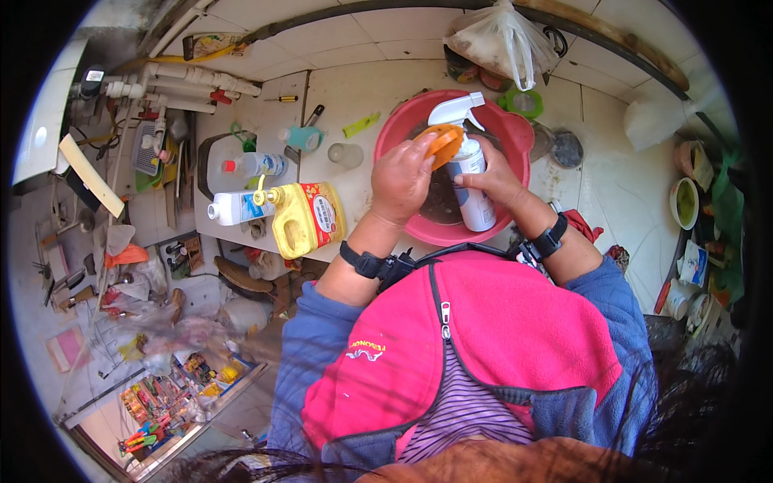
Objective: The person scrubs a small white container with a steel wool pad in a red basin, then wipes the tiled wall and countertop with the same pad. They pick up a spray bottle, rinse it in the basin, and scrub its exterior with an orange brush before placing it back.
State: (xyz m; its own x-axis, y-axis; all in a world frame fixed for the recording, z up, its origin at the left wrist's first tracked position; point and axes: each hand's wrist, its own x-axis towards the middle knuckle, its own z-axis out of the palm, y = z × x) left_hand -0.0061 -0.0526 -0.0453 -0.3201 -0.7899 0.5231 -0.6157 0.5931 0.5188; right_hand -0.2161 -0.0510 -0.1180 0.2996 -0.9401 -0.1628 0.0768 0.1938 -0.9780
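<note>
We hold a white spray bottle [469, 173] upright over a red plastic basin [515, 133] that stands on the tiled surface [362, 97] right in front of us. Our right hand [493, 179] is wrapped around the bottle's body from the right side, fingers closed on it just below the white trigger head, whose nozzle points to the right and away from us. Our left hand [403, 179] is curled over an orange scrubbing pad [444, 143] and presses it against the bottle's shoulder, just under the trigger head.

As we judge it, the wiping of the bottle is in progress: the pad sits high on the bottle, and the lower part with its label looks not yet reached. Whether the upper part is already clean we cannot tell. The basin shows dark at its bottom, but whether it holds water is unclear.

To the left on the surface stand a yellow jug [306, 217] with a yellow cap, a white bottle lying on its side [235, 208] just beside it, and a clear bottle with a red cap [254, 165] farther off. A small glass [346, 154] stands between these and the basin. A filled plastic bag [499, 40] hangs at the far side, beyond the basin.
</note>
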